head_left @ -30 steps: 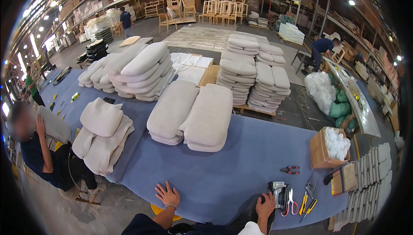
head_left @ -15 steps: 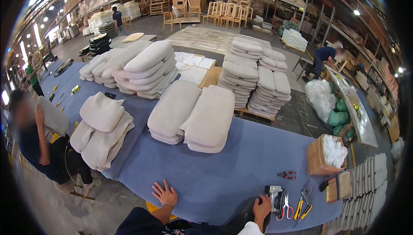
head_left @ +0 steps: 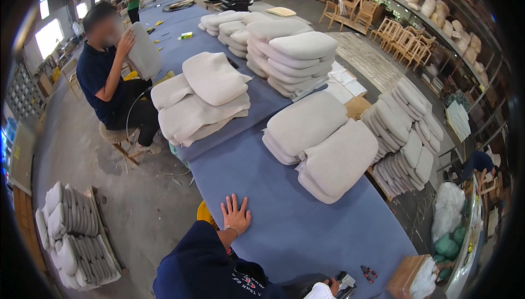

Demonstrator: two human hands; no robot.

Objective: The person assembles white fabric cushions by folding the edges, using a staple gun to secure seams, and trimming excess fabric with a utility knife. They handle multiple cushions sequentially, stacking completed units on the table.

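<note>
Two short stacks of beige seat cushions [head_left: 342, 159] right of centre, neither hand on them.
In the head view, the left hand [head_left: 236, 215] lies palm-down, fingers spread, holding nothing, on the blue tabletop [head_left: 311, 233] at lower centre; the right hand [head_left: 332, 286], at the lower edge beside a silver staple gun [head_left: 344, 281], is too hidden to tell its grip. The cushions look shaped and neatly stacked; how much is left undone cannot be told.

The right hand [head_left: 332, 286] shows only in part behind a white sleeve [head_left: 319, 292]; the lower edge cuts off the silver tool [head_left: 345, 281] beside it. The bench [head_left: 251, 170] hides part of a round yellow object [head_left: 204, 211]. A seated co-worker's face [head_left: 111, 32] is blurred; distant yellow items [head_left: 159, 22] are too small to identify.
</note>
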